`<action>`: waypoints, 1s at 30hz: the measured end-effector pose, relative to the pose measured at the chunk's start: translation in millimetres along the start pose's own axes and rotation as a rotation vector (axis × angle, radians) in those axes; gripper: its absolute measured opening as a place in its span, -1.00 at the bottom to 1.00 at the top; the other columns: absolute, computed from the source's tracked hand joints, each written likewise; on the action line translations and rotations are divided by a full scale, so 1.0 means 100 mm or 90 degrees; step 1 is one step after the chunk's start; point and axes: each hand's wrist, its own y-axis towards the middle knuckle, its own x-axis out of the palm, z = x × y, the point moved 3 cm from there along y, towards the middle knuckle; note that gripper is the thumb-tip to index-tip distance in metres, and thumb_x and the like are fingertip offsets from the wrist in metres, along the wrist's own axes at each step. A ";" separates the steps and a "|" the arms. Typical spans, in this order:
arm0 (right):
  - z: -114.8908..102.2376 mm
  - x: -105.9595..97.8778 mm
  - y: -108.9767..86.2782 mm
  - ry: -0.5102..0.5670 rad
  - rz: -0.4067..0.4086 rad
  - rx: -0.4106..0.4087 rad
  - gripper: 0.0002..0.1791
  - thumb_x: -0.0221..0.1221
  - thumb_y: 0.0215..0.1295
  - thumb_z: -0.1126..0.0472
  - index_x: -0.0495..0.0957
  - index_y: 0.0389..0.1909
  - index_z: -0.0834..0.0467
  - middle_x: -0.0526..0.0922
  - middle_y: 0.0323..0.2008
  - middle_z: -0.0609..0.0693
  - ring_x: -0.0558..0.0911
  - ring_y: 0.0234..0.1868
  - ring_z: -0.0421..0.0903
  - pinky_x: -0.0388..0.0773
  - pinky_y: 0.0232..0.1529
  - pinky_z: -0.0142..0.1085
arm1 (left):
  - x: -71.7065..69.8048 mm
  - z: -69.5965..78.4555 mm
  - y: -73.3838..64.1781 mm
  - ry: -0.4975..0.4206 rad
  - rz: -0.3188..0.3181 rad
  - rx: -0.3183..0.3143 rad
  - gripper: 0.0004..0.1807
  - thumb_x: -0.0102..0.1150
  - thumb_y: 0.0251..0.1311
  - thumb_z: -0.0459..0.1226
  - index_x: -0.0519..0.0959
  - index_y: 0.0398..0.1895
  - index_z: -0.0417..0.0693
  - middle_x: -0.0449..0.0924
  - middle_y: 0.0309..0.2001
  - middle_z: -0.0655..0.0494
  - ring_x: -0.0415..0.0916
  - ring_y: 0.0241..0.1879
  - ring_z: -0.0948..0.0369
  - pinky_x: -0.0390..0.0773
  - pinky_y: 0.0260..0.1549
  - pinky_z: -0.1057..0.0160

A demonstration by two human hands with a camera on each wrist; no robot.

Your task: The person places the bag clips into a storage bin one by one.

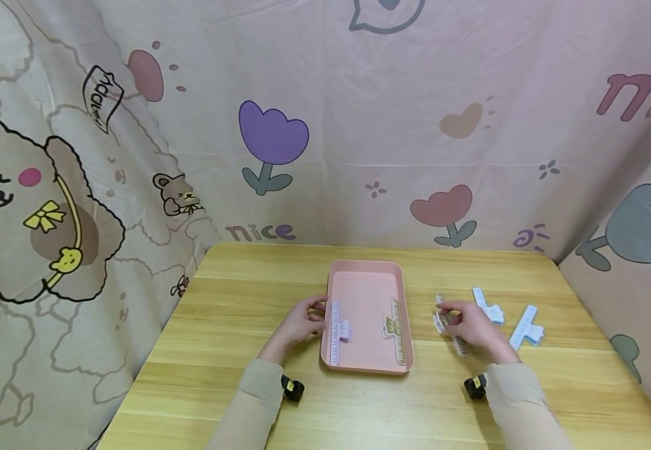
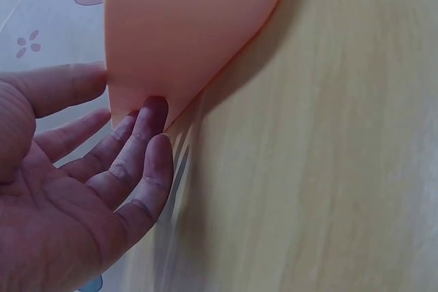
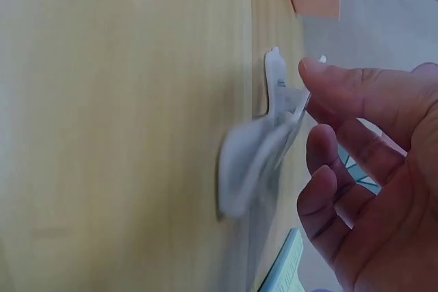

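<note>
My left hand (image 1: 299, 326) is at the left side of a pink tray (image 1: 363, 287). In the left wrist view its loosely bent fingers touch the tray's outer wall (image 2: 191, 18), with the thumb tip at the rim. Inside the tray lie a pale purple ruler clip (image 1: 334, 347) along the left wall and a clear yellowish ruler clip (image 1: 399, 347) along the right. To the right of the tray, my right hand (image 1: 476, 328) pinches a clear ruler clip (image 1: 461, 346) by its clip part, between thumb and index finger. The ruler clip (image 3: 250, 162) stands tilted close over the table.
Two light blue ruler clips (image 1: 493, 312) (image 1: 524, 328) lie on the wooden table (image 1: 235, 294) beyond and right of my right hand. A printed curtain (image 1: 325, 125) hangs behind the table and along both sides.
</note>
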 end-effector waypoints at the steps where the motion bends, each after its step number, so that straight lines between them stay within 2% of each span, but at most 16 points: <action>1: -0.01 0.01 0.00 0.002 0.000 -0.001 -0.35 0.41 -0.01 0.40 0.50 0.19 0.34 0.60 0.00 0.21 0.51 -0.28 -0.06 0.52 -0.33 -0.24 | 0.00 0.00 0.00 0.001 0.000 0.001 -0.29 0.21 0.06 -0.61 0.28 0.36 -0.37 0.44 0.06 -0.29 0.55 -0.10 -0.07 0.63 -0.17 0.15; 15: -0.03 0.09 0.02 -0.036 0.043 -0.038 -0.47 0.42 0.03 0.34 0.57 0.08 0.35 0.60 -0.04 0.28 0.54 -0.32 -0.07 0.52 -0.33 -0.23 | 0.00 -0.03 0.02 0.001 0.000 0.002 -0.29 0.22 0.06 -0.61 0.29 0.36 -0.36 0.44 0.06 -0.27 0.56 -0.11 -0.03 0.63 -0.19 0.17; 26: 0.01 0.10 0.04 -0.031 0.041 -0.012 -0.45 0.41 0.07 0.29 0.55 0.11 0.35 0.64 -0.17 0.15 0.53 -0.32 -0.08 0.50 -0.33 -0.24 | -0.01 -0.02 0.01 0.004 -0.003 0.004 -0.28 0.23 0.06 -0.60 0.27 0.36 -0.37 0.45 0.06 -0.27 0.56 -0.10 -0.04 0.64 -0.16 0.14; 30: 0.01 0.11 0.05 -0.033 0.044 -0.009 -0.46 0.42 0.07 0.27 0.56 0.09 0.34 0.64 -0.15 0.16 0.53 -0.30 -0.07 0.51 -0.30 -0.23 | -0.01 -0.03 0.01 -0.002 -0.004 0.003 -0.28 0.23 0.06 -0.60 0.28 0.36 -0.37 0.44 0.06 -0.28 0.56 -0.09 -0.04 0.63 -0.15 0.14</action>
